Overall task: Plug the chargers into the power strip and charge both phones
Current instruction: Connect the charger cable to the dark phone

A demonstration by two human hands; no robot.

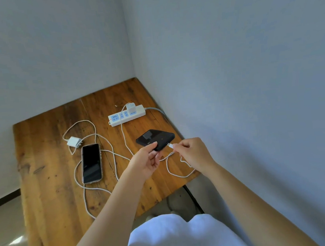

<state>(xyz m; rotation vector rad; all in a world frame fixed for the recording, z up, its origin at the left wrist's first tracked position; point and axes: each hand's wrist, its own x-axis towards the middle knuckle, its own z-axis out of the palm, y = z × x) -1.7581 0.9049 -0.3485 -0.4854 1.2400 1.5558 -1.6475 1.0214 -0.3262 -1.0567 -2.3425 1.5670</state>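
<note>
Here our left hand (pixel 147 158) pinches the black phone (pixel 156 138) at its near corner, while our right hand (pixel 191 152) grips the cable plug (pixel 170 145) just right of its port, aimed leftward.

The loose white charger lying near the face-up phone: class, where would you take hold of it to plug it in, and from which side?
Grip the loose white charger by its boxy body, across the flat sides. Its prongs point right, toward the face-up phone, and its cable leaves the left end, so probably bring a hand down from above, clear of both ends. That leaves the prongs free for the power strip.
</note>
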